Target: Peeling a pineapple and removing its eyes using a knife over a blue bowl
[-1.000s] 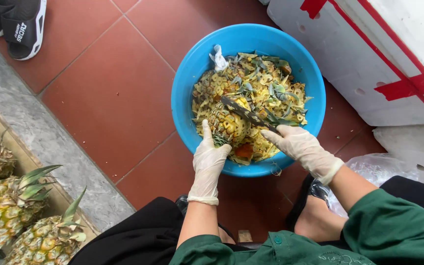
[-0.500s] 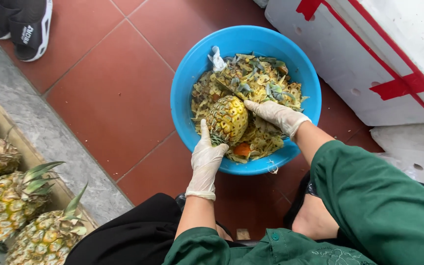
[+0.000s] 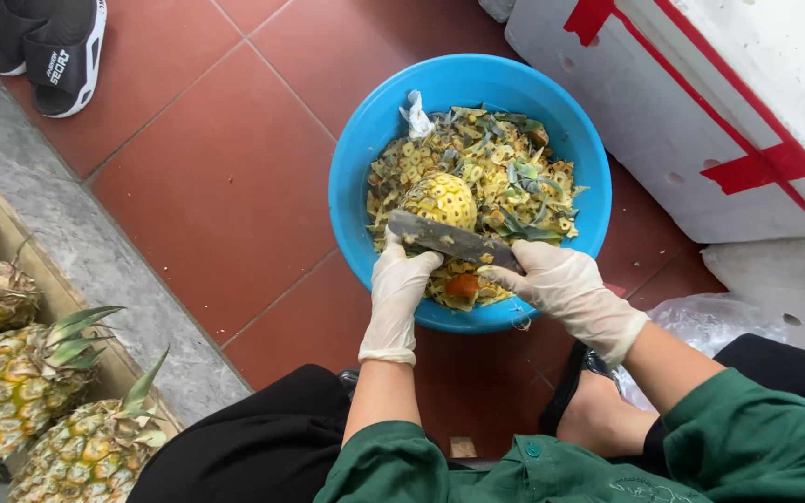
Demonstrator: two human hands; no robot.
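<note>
My left hand (image 3: pixel 397 289), in a white glove, grips a partly peeled yellow pineapple (image 3: pixel 440 199) over a blue basin (image 3: pixel 354 177). My right hand (image 3: pixel 556 279), also gloved, is closed on the handle of a broad knife (image 3: pixel 442 237). The blade lies across the near side of the pineapple, just above my left fingers. The basin holds a heap of pineapple peel and green leaf scraps (image 3: pixel 505 172), with an orange piece (image 3: pixel 461 286) near my hands.
Several whole pineapples (image 3: pixel 25 382) with green crowns lie at the lower left beside a grey stone kerb (image 3: pixel 67 242). A white foam box (image 3: pixel 701 112) with red tape stands at the right. Black sandals (image 3: pixel 44 47) sit at top left on red tiles.
The knife has come from the far side of the pineapple to its near side. My right hand has drawn back toward me and to the right. The left hand has stayed on the fruit.
</note>
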